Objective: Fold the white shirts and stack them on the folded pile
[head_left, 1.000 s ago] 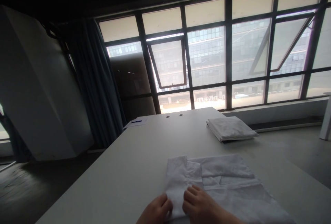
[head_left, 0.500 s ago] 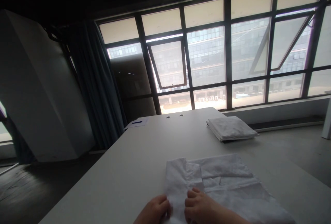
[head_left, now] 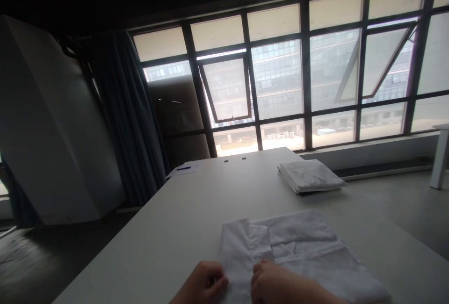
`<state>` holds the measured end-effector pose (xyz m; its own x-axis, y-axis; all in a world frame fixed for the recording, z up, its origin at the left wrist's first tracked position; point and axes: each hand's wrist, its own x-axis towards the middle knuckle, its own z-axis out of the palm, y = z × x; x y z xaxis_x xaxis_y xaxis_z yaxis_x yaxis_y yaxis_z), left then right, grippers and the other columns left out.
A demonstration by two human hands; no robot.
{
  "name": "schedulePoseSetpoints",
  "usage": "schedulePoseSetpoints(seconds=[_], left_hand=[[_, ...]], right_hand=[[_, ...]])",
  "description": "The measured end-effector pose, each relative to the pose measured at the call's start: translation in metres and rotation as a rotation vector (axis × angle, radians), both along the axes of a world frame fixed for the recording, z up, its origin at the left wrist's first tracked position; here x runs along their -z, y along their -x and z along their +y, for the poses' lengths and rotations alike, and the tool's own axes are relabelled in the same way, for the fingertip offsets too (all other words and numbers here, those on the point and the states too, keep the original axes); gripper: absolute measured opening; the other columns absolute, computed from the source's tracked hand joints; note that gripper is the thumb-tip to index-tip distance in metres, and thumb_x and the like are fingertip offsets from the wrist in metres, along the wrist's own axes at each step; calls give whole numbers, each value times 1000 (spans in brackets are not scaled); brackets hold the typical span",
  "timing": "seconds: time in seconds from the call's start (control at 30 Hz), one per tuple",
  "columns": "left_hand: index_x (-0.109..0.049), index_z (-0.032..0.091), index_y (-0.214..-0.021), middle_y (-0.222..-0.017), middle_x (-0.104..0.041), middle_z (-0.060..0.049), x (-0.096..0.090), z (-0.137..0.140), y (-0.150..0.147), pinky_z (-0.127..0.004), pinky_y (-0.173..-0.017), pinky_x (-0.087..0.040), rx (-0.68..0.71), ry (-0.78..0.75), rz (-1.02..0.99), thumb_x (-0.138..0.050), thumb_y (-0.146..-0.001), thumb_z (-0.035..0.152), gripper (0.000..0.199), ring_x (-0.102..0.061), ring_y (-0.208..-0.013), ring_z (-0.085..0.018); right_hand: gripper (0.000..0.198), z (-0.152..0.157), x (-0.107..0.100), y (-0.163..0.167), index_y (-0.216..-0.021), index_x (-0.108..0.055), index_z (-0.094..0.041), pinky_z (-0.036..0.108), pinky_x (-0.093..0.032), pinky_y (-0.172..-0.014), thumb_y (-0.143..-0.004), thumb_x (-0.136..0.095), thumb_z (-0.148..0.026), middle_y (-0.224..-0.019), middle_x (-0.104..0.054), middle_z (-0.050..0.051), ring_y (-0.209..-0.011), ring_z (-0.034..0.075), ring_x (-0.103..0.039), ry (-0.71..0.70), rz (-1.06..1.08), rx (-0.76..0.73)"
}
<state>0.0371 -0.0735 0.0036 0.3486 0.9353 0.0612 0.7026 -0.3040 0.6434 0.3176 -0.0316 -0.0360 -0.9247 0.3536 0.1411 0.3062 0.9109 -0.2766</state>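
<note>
A white garment (head_left: 301,243), partly folded, lies on the near part of the white table, with a narrow folded strip along its left side. My left hand (head_left: 206,279) is at that left edge, its fingers curled in a pinch at the cloth. On top of the strip, a little to the right, rests my right hand (head_left: 271,283), closed with the knuckles up and the fingers gripping the fabric. The undersides of both hands and the nearest part of the garment are hidden or cut off by the bottom edge of the view.
Farther back on the white table (head_left: 168,229) a stack of folded white cloth (head_left: 312,175) sits at the right edge. A pen (head_left: 184,168) lies on paper (head_left: 191,169) at the far left corner. Beyond are windows (head_left: 277,79), a dark curtain (head_left: 129,121) and a pillar (head_left: 63,126).
My left hand has shifted slightly left and turned, its fingers still curled at the garment's edge. My right hand stays closed on the cloth. The camera view has swung slightly.
</note>
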Motion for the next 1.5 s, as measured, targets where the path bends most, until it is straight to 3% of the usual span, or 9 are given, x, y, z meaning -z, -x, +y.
schedulePoseSetpoints(seconds=[0.1, 0.23, 0.4, 0.5, 0.7, 0.83, 1.07, 1.33, 1.5], left_hand=[[-70, 21, -95, -87, -70, -3, -8, 36, 2, -27, -70, -45, -136, -100, -58, -56, -93, 59, 40, -61, -80, -19], [-66, 16, -117, -113, -73, -12, -9, 92, -3, -33, -85, -52, -300, -125, -145, -46, -92, 55, 50, -67, -103, -26], [-69, 17, -104, -105, -75, -12, 10, 123, -20, -34, -88, -50, -350, -146, -67, -35, -97, 48, 46, -68, -100, -25], [-67, 20, -91, -98, -73, -9, 18, 120, -23, -32, -87, -46, -357, -193, 14, -37, -97, 49, 42, -66, -95, -24], [-65, 19, -87, -90, -71, -6, 25, 126, -15, -28, -76, -44, -333, -213, 118, -32, -100, 52, 48, -64, -84, -20], [-67, 20, -83, -92, -71, -8, 28, 134, -18, -30, -81, -43, -332, -230, 216, -32, -101, 48, 48, -63, -90, -22], [-75, 19, -89, -101, -71, -11, 28, 135, -19, -34, -88, -40, -414, -222, 400, -30, -104, 40, 52, -63, -99, -25], [-75, 20, -94, -106, -70, -10, 25, 131, -22, -36, -91, -38, -454, -234, 518, -33, -104, 43, 49, -60, -107, -27], [-73, 19, -99, -108, -70, -11, 25, 128, -25, -38, -91, -39, -474, -218, 542, -36, -104, 44, 45, -60, -108, -28]], right_hand=[[18, 7, -38, -3, -91, -77, -22, 20, -41, -67, -85, -60, -18, -77, -73, -4, -65, 10, -58, 252, 203, 214], [22, 47, -73, 9, -90, -78, -18, 20, -46, -73, -80, -59, -13, -88, -76, 2, -79, 15, -66, 304, 446, 628], [29, 99, -63, 33, -110, -75, -13, 25, -50, -82, -89, -54, -19, -105, -77, 11, -89, 18, -71, 320, 488, 881], [28, 108, -42, 43, -111, -75, -14, 25, -50, -83, -92, -58, -26, -106, -77, 11, -93, 19, -72, 344, 468, 908], [29, 106, -18, 49, -111, -76, -18, 30, -46, -92, -87, -67, -32, -108, -76, 10, -104, 24, -68, 304, 392, 911], [27, 111, -18, 51, -102, -77, -16, 33, -44, -94, -93, -61, -35, -108, -75, 13, -108, 27, -66, 289, 346, 925], [21, 120, -21, 45, -101, -75, -19, 24, -45, -77, -95, -59, -31, -100, -77, 8, -93, 19, -71, 314, 301, 942], [27, 108, -19, 48, -111, -68, -21, 30, -46, -83, -102, -43, -20, -101, -77, 11, -97, 23, -72, 179, 202, 982], [28, 104, -18, 51, -112, -66, -21, 31, -46, -81, -97, -44, -13, -100, -77, 12, -94, 25, -74, 113, 128, 943]])
